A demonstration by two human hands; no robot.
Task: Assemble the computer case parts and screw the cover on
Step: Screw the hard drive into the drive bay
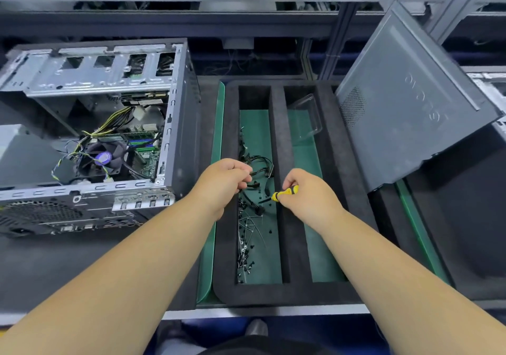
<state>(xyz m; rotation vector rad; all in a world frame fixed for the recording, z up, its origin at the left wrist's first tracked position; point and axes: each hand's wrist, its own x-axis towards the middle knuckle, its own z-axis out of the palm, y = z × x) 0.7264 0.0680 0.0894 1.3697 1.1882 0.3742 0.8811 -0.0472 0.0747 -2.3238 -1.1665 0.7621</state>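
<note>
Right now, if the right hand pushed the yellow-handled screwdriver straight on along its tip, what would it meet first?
The right hand points the yellow-handled screwdriver leftward and slightly down. It would probably first meet the black cable bundle in the black foam tray; depth is unclear.

case (90,135): on the bench to my left, open side up
tray (293,291): dead ahead, right of the case
left slot: screws (246,256) and cables (260,163) in it
right slot: clear box (306,119) at its far end
cover (410,100): right of the tray, leaning tilted
my hands: over the left slot, screwdriver (284,192) in my right (306,193)
</note>
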